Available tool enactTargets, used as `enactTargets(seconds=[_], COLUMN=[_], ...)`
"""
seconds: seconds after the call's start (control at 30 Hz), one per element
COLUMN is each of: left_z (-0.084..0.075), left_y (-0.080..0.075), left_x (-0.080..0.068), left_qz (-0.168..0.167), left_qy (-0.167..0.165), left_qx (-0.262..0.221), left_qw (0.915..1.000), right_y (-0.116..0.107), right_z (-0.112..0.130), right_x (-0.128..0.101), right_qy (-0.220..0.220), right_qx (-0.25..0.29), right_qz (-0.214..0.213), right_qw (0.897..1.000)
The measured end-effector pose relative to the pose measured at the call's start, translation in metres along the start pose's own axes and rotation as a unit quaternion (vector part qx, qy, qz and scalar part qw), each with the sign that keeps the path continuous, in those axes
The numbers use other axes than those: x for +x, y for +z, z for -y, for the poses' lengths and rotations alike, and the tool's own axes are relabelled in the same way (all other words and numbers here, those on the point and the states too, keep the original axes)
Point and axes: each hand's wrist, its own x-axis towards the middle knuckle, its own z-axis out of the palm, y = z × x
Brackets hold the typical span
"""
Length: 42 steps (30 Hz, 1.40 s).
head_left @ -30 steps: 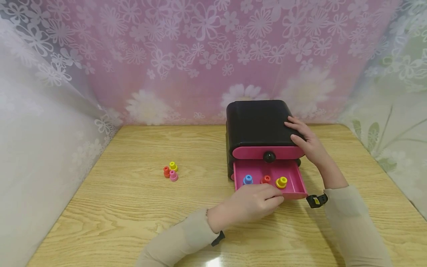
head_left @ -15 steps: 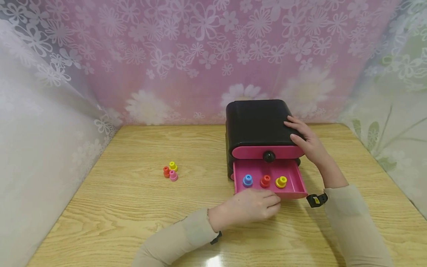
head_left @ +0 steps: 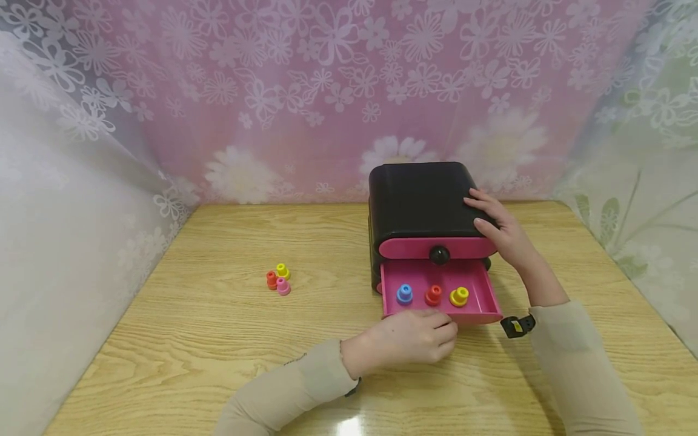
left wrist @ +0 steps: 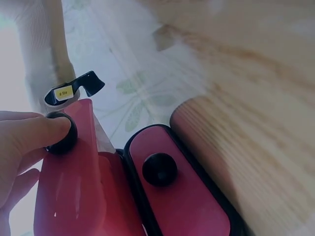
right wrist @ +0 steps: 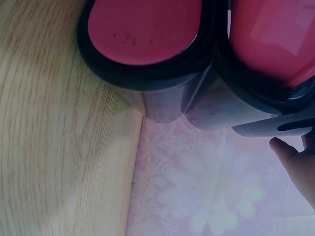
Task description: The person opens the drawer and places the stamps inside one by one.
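Observation:
A black cabinet [head_left: 420, 200] with pink drawers stands on the wooden table [head_left: 218, 339]. Its lower drawer [head_left: 482, 290] is pulled out and holds a blue peg [head_left: 404, 293], a red peg [head_left: 433, 295] and a yellow peg [head_left: 460, 296]. My left hand [head_left: 420, 336] is at the drawer's front. In the left wrist view its fingers [left wrist: 29, 132] curl onto the drawer's black knob [left wrist: 66, 140]. The upper drawer's knob [head_left: 439, 255] is free and that drawer is closed. My right hand [head_left: 498, 227] rests on the cabinet's top right corner with fingers laid flat; its fingertips [right wrist: 295, 167] show beside the cabinet wall [right wrist: 197, 105].
Three loose pegs [head_left: 279, 278], yellow, red and pink, sit together on the table to the left of the cabinet. Floral curtains close in the back and both sides. A black strap clip [head_left: 518, 327] shows at my right wrist.
My left hand has drawn back slightly toward me, uncovering the pegs in the drawer. The drawer's reach and my right hand look unchanged.

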Motion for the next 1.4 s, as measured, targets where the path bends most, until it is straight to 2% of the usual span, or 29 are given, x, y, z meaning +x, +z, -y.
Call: enactTargets(seconds=[0.27,0.47,0.6,0.8,0.93,1.03,1.23,1.4], left_z=[0.003,0.007,0.008,0.011,0.014,0.017,0.023,0.028], left_y=[-0.003,-0.004,-0.003,0.005,0.011,0.014,0.018,0.024], left_x=[-0.001,-0.002,-0.002,-0.003,-0.004,-0.004,-0.004,-0.004], left_qz=[0.005,0.005,-0.005,-0.031,-0.038,-0.035,-0.002,-0.026], left_qy=[0.004,-0.006,-0.008,-0.027,-0.035,-0.042,-0.055,-0.065], left_qx=[0.004,-0.008,-0.014,-0.016,-0.009,-0.016,-0.011,-0.014], left_qw=[1.0,0.9999,0.9999,0.999,0.9986,0.9984,0.9984,0.9975], right_y=[0.0,0.001,0.0,-0.002,-0.001,0.0,0.001,-0.002], right_z=[0.0,0.006,0.003,-0.011,-0.008,-0.002,0.0,-0.016], right_x=[0.0,0.0,0.001,0.002,0.0,-0.001,0.0,0.001], right_qy=[-0.003,-0.005,-0.007,-0.003,-0.004,-0.005,-0.007,-0.006], right_qx=[0.006,0.004,0.007,0.006,0.005,0.005,0.006,0.009], right_qz=[0.001,-0.004,-0.004,-0.005,-0.005,-0.004,-0.006,-0.004], right_qw=[1.0,1.0,1.0,1.0,1.0,1.0,1.0,1.0])
